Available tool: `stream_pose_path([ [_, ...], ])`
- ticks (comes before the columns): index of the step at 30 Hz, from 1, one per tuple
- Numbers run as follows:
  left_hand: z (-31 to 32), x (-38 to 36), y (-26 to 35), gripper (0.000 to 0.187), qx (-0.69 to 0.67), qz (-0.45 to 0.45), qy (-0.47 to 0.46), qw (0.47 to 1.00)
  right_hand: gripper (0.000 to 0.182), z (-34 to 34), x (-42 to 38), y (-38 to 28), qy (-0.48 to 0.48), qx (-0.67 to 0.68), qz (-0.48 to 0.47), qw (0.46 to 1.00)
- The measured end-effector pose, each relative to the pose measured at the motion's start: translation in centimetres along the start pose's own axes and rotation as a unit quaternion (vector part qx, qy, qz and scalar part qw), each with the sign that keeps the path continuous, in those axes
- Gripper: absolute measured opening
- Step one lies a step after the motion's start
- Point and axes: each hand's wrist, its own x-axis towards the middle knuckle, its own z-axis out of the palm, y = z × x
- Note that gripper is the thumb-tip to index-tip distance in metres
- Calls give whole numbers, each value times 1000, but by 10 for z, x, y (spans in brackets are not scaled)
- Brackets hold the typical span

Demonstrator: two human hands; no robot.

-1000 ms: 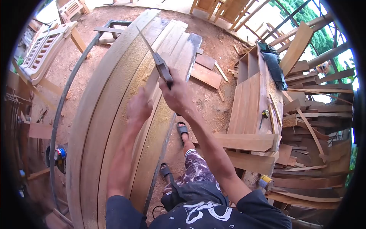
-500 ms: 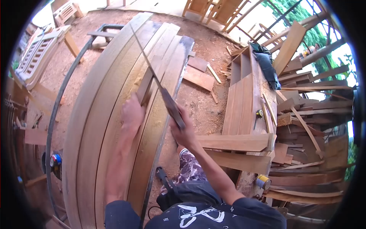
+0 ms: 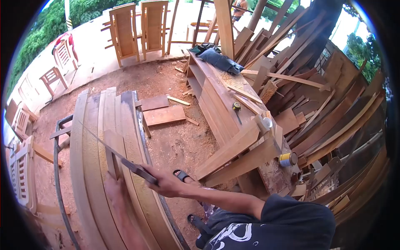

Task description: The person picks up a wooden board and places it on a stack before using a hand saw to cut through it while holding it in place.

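Note:
My right hand (image 3: 162,180) is wrapped round the dark handle of a long, thin-bladed saw (image 3: 108,148). Its blade slants up and to the left over the boards. My left hand (image 3: 114,185) grips a narrow piece of wood (image 3: 114,154) that lies on the long planks (image 3: 89,166). The planks lie side by side along the bench, with sawdust on them. Where the blade meets the wood is too thin to make out.
A wooden cabinet (image 3: 214,121) lies to the right, bearing a tape measure (image 3: 236,106), a yellow can (image 3: 286,159) and dark cloth (image 3: 218,59). Wood scraps (image 3: 333,125) are heaped beyond it. Chair frames (image 3: 125,31) stand behind. A person (image 3: 239,9) is far off.
The view has swung to the right, so the bench and both hands appear lower and further left. My hands still hold the saw and the wood.

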Motion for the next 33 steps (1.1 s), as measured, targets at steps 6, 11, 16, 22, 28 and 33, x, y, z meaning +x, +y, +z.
stream_pose_path([
  [6,2,-12,25,50,1,-21,34,999,71,-90,-254,-17,-9,-55,55,997],
  [11,7,-16,13,53,48,19,87,995,63,-20,-91,34,49,-70,-73,994],
  [16,0,-14,19,54,51,-6,53,997,56,29,100,-11,31,5,-50,998],
  [22,-16,-17,31,51,42,-5,51,998,58,27,95,-12,6,32,-24,999],
  [28,-25,-15,25,44,27,-26,13,999,61,29,76,-2,34,33,21,999],
  [33,-21,-16,26,42,17,-22,18,999,73,25,79,-1,-12,32,14,999],
])
